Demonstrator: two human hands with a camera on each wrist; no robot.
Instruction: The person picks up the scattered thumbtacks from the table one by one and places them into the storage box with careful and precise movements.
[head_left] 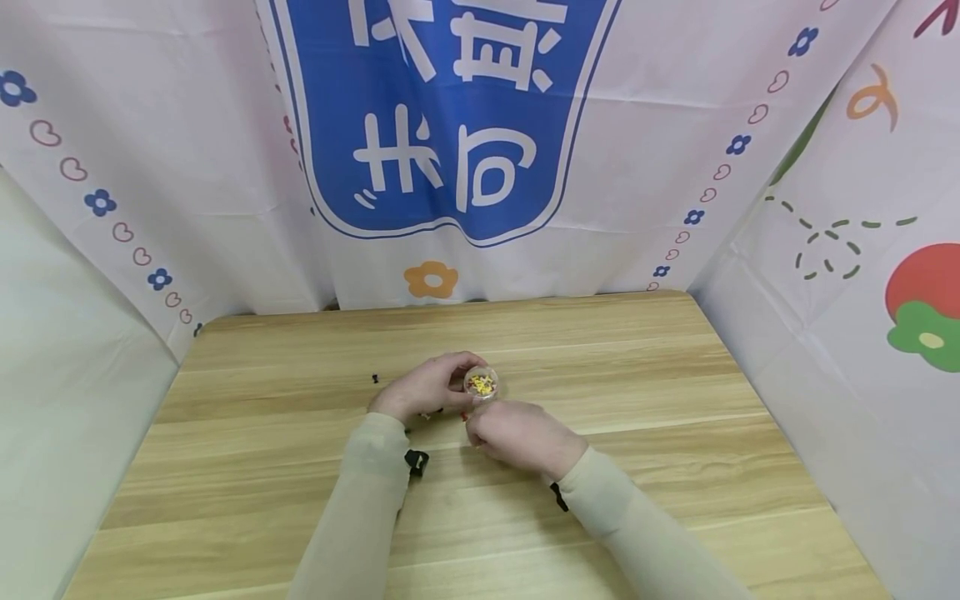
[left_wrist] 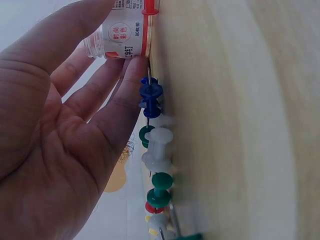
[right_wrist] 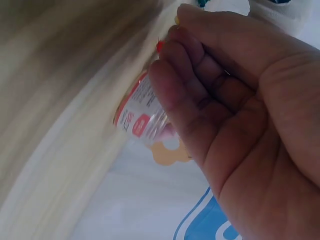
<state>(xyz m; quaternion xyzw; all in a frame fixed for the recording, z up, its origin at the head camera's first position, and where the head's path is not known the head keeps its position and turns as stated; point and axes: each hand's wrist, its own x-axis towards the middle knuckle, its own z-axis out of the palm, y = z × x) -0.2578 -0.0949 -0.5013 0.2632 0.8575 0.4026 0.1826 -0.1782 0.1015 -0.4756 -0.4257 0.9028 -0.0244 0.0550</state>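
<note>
My left hand [head_left: 431, 387] holds a small clear labelled jar [left_wrist: 125, 32] upright on the table, thumb and fingers around its side. Inside it are several push pins [head_left: 481, 385], yellow ones on top. Just in front of the jar, my right hand [head_left: 528, 437] has its fingers curled and thumb tip against them, pinching a yellow push pin [right_wrist: 177, 20] that is mostly hidden. A red push pin [left_wrist: 150, 6] is beside the jar. Under the left palm lie a blue push pin [left_wrist: 151, 95], a white push pin [left_wrist: 158, 147] and a green push pin [left_wrist: 161, 190].
A dark push pin [head_left: 375, 378] lies apart on the wooden table [head_left: 645, 358], left of the left hand. Black straps [head_left: 417, 462] sit at both wrists. A printed cloth [head_left: 225, 167] hangs behind the table's far edge, with white cloth at both sides.
</note>
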